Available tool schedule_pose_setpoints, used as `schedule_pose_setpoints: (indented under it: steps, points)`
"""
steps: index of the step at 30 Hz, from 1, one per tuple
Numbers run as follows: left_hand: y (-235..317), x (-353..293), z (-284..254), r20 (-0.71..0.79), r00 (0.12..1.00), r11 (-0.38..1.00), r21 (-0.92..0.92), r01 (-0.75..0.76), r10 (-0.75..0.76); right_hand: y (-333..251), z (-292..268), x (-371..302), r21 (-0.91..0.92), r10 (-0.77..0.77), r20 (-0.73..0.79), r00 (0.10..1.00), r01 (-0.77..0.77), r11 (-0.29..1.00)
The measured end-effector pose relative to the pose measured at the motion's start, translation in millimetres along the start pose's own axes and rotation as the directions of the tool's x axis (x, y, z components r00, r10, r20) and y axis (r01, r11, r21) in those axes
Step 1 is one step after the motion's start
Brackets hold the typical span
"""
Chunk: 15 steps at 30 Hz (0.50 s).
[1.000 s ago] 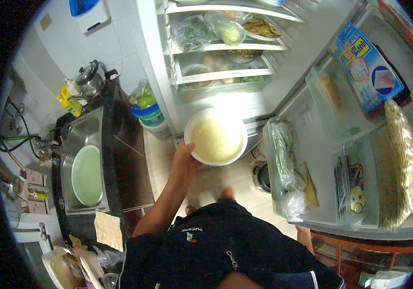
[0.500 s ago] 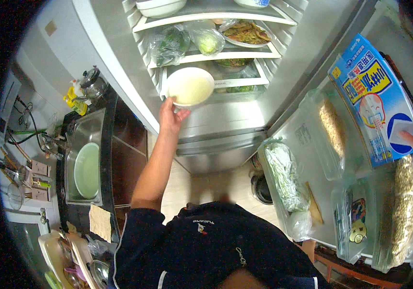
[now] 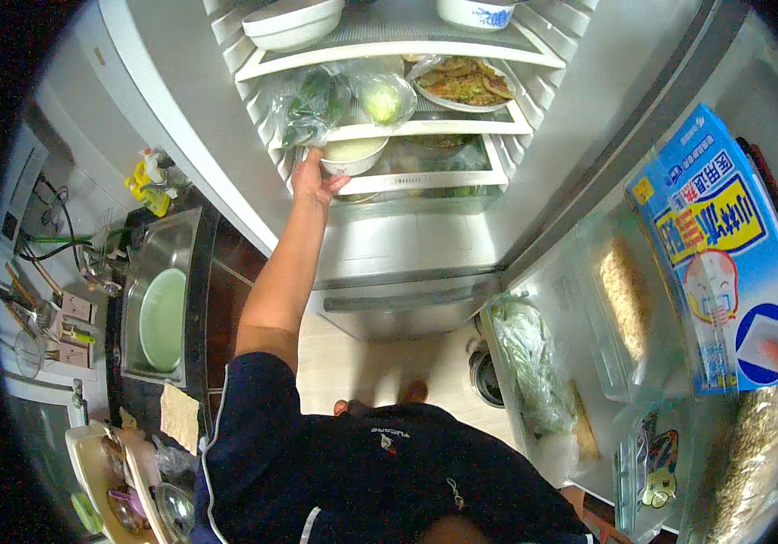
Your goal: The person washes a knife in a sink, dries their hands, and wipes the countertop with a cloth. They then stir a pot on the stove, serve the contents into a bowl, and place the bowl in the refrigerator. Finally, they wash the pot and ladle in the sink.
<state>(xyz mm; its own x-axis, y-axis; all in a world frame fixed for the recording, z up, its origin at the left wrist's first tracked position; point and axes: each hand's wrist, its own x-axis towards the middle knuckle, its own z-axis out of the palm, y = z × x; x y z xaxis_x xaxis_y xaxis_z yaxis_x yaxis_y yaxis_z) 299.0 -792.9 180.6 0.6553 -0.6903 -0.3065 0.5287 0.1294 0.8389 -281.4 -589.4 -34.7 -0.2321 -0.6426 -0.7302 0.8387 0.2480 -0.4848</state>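
My left hand (image 3: 319, 176) grips the near left rim of a white bowl (image 3: 353, 166) with pale yellowish contents. The bowl is partly inside the fridge, at the left of the lower glass shelf (image 3: 461, 179); the shelf above hides its far side. Just overhead, on the middle shelf, lie bagged green vegetables (image 3: 313, 107), a pale green vegetable in plastic (image 3: 382, 98) and a plate of browned food (image 3: 466, 83). Of my right arm only a bit of skin shows beside the lower edge of the open fridge door; that hand is hidden.
The open fridge door (image 3: 579, 272) on the right carries bins, bagged greens (image 3: 531, 363) and a blue box (image 3: 724, 245). A white dish (image 3: 294, 24) stands on the top shelf. To the left is a sink (image 3: 191, 245) holding a green basin (image 3: 164, 319).
My left hand has moved the bowl forward, from in front of the shelves to partly under the middle one. The view has shifted, and more of the top shelf shows.
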Motion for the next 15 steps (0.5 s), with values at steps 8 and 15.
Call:
schedule_pose_setpoints:
  steps: [8,15]
  points:
    - [-15,40,-12,-0.001,0.996,0.996,-0.023,0.090,-0.090,-6,-4,4,-0.012,0.004,-0.037,0.999,-0.005,1.000]
    - [-12,46,0,-0.028,0.998,0.998,-0.018,0.062,-0.062,-14,-5,1,-0.008,-0.029,-0.071,0.997,0.029,1.000]
